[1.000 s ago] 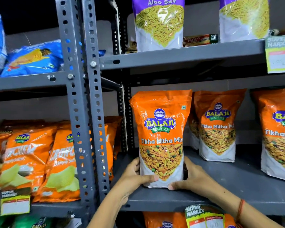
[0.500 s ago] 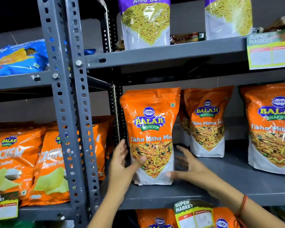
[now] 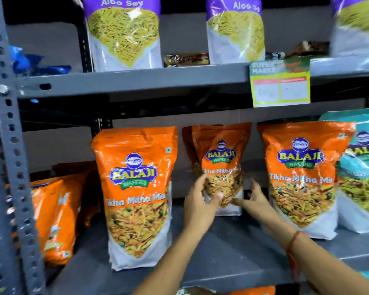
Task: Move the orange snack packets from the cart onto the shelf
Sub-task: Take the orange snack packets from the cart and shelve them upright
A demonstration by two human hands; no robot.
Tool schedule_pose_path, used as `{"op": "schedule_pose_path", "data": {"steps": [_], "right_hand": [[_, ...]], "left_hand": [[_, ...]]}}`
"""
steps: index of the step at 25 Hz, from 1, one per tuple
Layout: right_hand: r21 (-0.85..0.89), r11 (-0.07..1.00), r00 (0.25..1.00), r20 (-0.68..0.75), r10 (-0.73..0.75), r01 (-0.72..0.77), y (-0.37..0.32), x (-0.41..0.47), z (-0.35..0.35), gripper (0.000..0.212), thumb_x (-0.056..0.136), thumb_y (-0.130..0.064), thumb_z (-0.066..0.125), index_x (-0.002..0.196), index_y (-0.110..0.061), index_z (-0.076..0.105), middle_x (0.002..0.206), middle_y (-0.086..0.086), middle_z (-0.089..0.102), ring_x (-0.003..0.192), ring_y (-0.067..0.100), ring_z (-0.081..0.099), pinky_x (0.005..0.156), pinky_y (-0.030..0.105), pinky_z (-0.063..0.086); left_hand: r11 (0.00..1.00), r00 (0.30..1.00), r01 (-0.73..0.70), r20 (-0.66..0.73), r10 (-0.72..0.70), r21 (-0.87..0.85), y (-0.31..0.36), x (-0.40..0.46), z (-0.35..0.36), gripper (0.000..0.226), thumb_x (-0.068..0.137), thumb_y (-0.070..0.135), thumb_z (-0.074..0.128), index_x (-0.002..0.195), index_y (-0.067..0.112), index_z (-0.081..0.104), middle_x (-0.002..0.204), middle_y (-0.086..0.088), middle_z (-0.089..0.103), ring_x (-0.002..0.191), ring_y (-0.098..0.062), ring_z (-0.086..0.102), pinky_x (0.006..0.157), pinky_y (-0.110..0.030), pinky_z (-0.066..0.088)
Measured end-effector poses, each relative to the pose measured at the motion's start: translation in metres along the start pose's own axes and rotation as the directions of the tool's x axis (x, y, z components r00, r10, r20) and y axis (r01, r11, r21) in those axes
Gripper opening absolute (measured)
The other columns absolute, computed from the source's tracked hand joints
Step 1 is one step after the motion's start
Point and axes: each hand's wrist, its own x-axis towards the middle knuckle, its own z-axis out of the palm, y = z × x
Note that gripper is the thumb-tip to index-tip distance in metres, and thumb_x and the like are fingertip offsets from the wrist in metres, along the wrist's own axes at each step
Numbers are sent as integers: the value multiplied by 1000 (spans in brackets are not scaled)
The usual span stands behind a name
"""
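Observation:
Three orange Balaji Tikha Mitha Mix packets stand upright on the grey middle shelf (image 3: pixel 232 252). The left packet (image 3: pixel 136 188) is near the front edge and nothing touches it. The middle packet (image 3: pixel 222 156) stands further back, and the right packet (image 3: pixel 300 177) is beside it. My left hand (image 3: pixel 198 203) is at the middle packet's lower left with the thumb across its front. My right hand (image 3: pixel 257 199) is at its lower right with fingers spread. Both hands are blurred. No cart is in view.
A teal packet (image 3: pixel 362 167) stands at the far right of the shelf. Purple Aloo Sev packets (image 3: pixel 124 33) fill the shelf above, which carries a price tag (image 3: pixel 280 84). A perforated grey post (image 3: pixel 6 145) stands at the left, with orange chip packets (image 3: pixel 55 209) behind it.
Both hands let go of the left packet, which stays standing, and moved right and back to the middle packet. The view has shifted right.

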Motion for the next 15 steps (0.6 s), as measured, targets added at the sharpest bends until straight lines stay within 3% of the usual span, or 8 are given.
{"op": "schedule_pose_path", "data": {"steps": [2,4,6,9,15], "right_hand": [[1,996,993,76,94,-94,16,14,1,102,76,-4,78,153,-14,12,152,6,39,130,20,44,99,27,37],[-10,991,985,109,137,-137,26,28,0,102,76,-1,78,153,-14,12,150,2,39,129,20,44,95,26,38],[-47,986,976,145,165,-160,33,37,0,106,74,-2,79,154,-13,10,154,3,34,136,22,39,103,27,37],[-82,981,965,182,187,-174,43,46,-3,110,73,-9,82,155,-14,9,159,7,28,142,24,34,112,31,34],[-44,991,974,187,130,-124,44,42,-5,98,67,-4,84,147,-19,30,145,5,49,129,24,49,103,32,43]], "left_hand": [[965,964,261,62,-259,-23,-15,22,16,86,74,26,78,145,27,30,150,-2,41,139,-21,39,109,-32,35],[902,898,432,95,-430,-1,-32,37,22,103,70,31,81,150,20,17,157,-4,28,143,-24,30,112,-35,31],[854,845,520,145,-514,-7,-50,45,25,115,60,45,85,150,21,18,158,-4,26,143,-26,30,115,-39,31],[857,849,515,135,-510,3,-93,58,35,132,24,71,84,140,25,39,147,-2,47,129,-22,51,107,-43,44],[903,901,430,68,-427,-20,-75,45,30,84,37,55,87,111,31,59,117,5,69,104,-16,66,93,-43,55]]}}
